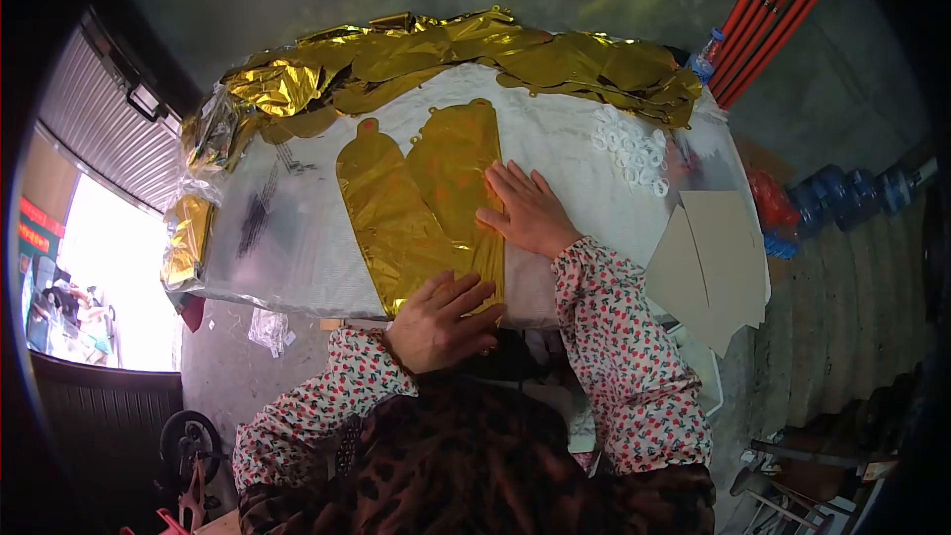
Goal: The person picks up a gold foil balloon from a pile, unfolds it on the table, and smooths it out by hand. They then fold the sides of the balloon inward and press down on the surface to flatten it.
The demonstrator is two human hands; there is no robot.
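Note:
Two flat gold foil pieces lie overlapping on the white-covered table, the left one (371,188) with a rounded tab at its top, the right one (461,154) partly across it. My left hand (446,322) rests over their near end at the table's front edge, fingers spread, holding nothing. On the right foil's right edge lies my right hand (525,210), its fingers apart and its palm down. Both hands touch the foil from above.
More gold foil (416,54) is heaped along the far edge. White rings (632,149) lie at the right, behind grey cardboard sheets (701,258). A folded gold packet (188,238) sits at the left corner. Water bottles (842,200) stand beyond the table's right side.

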